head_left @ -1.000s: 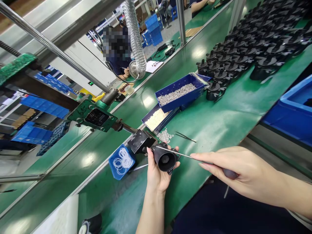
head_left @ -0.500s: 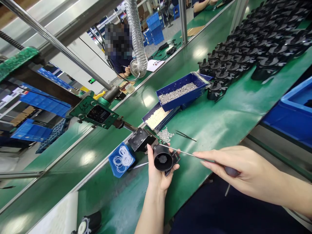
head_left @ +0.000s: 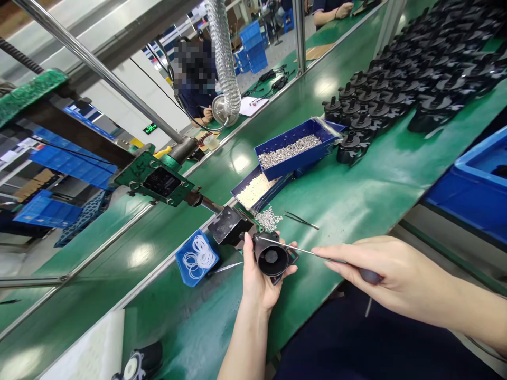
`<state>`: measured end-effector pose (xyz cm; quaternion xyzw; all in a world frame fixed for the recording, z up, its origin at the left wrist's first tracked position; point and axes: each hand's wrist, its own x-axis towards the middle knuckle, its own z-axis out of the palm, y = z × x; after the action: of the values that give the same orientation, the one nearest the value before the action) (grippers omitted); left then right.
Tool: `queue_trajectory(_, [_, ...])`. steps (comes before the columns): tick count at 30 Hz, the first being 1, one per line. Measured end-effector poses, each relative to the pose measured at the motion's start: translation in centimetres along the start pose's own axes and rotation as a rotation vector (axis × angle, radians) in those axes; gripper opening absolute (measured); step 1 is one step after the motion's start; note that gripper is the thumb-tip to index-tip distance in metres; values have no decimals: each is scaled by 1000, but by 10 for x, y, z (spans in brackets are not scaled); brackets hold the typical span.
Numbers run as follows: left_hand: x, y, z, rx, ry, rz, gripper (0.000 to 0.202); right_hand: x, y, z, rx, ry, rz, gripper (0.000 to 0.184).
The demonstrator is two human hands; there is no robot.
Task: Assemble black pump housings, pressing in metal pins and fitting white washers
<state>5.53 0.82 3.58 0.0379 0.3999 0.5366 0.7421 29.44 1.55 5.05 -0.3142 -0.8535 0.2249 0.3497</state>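
My left hand (head_left: 257,282) is wrapped round a black plastic housing (head_left: 273,259), its round open mouth facing up towards me. A hub shows inside that opening. In my right hand (head_left: 390,277) is a thin metal-shafted tool (head_left: 295,247) with a dark rounded handle; my fingers pinch it. Its tip meets the upper left rim of the housing near the left thumb; what lies under the tip is too small to tell. Just beyond the housing sit a black block (head_left: 229,226) under the press and a heap of small metal rings (head_left: 269,218). Black tweezers (head_left: 301,219) lie right of the heap.
A green press (head_left: 156,177) stands at the left. Blue bins hold metal pins (head_left: 289,150) and cream-coloured pieces (head_left: 255,190); a small blue bin (head_left: 182,266) holds white rings. Rows of black housings (head_left: 380,105) fill the back right. Another person's hand (head_left: 207,115) is across the bench.
The housing and my left hand have shifted slightly to the right. The tool's tip stays at the housing's rim, and my right hand has moved a little left.
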Motion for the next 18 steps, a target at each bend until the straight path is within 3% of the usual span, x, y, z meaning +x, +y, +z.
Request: queue_trajectory(18, [1, -11, 2, 228, 80, 199, 62, 0, 2, -10, -84, -47, -28, 33])
